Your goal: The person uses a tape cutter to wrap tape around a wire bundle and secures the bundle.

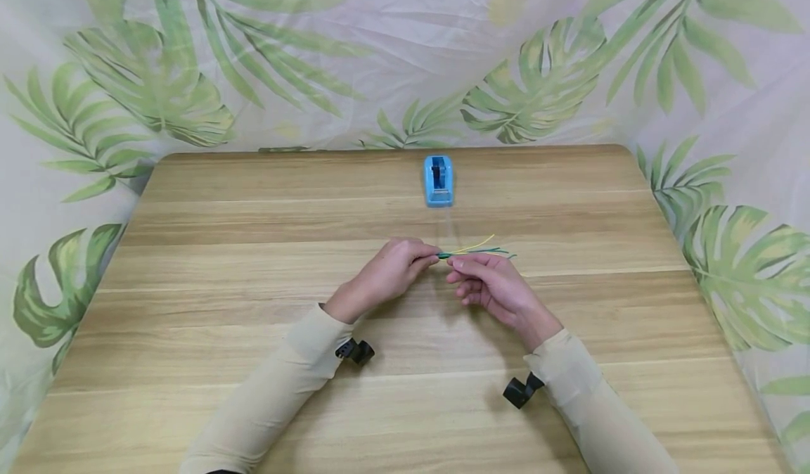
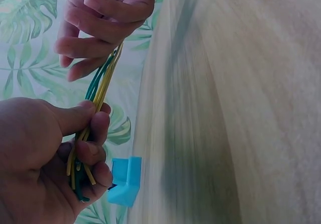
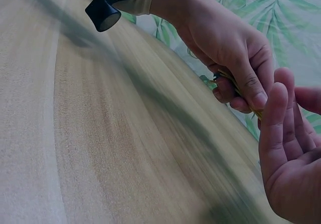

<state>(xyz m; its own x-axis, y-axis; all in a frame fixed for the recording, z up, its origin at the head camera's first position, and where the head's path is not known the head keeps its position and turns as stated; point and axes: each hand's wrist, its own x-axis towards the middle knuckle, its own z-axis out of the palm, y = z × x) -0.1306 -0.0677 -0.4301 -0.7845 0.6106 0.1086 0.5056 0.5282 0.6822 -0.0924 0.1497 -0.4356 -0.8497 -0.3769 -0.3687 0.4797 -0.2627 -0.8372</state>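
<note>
A bundle of thin green and yellow wires [image 1: 474,250] is held above the table. My left hand [image 1: 395,266] grips it between thumb and curled fingers, and in the left wrist view short wire ends [image 2: 80,176] stick out below the grip. My right hand [image 1: 490,284] is close beside the left one, thumb and forefinger tips right at the bundle. Its other fingers [image 2: 95,23] are loosely bent in the left wrist view and cover part of the wires. Whether the right fingertips pinch the wires or only touch them is hidden.
A blue tape dispenser [image 1: 439,182] stands near the back edge of the wooden table [image 1: 253,361], beyond the hands. A leaf-patterned cloth [image 1: 405,52] hangs behind and at the sides. Small black cameras [image 1: 522,389] are strapped to both wrists.
</note>
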